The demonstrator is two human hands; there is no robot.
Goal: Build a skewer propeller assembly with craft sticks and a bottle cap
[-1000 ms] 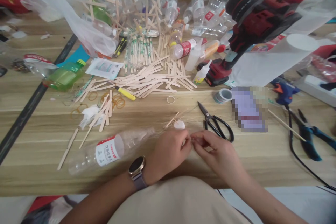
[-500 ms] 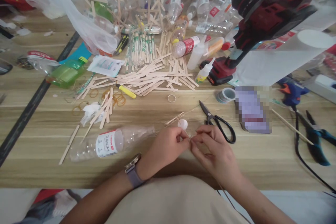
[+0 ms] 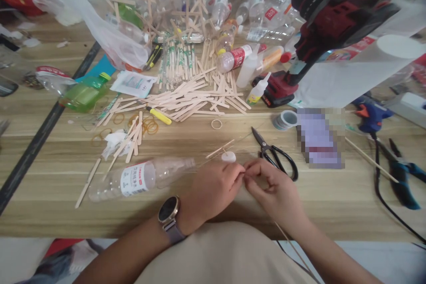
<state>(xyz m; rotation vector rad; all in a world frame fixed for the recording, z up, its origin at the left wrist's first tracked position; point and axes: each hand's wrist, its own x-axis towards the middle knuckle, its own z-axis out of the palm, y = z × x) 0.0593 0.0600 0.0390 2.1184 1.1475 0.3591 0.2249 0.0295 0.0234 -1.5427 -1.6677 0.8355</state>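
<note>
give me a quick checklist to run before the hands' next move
1. Left hand and right hand brought together: ok
2. What their grip holds: cannot tell, too small and hidden by fingers
3. Scissors lying near the right hand: ok, just beyond it
4. White cap clear of the left hand: cannot tell, they nearly overlap in view
5. Labelled bottle upright: not ok, on its side
6. Yellow-handled tool away from both hands: ok

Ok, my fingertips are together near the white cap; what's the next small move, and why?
I'd probably ease the right hand slightly away from the left hand: they meet, or nearly meet, at the tips, hiding anything between them. Go gently, as the scissors lie just beyond the right hand.
</note>
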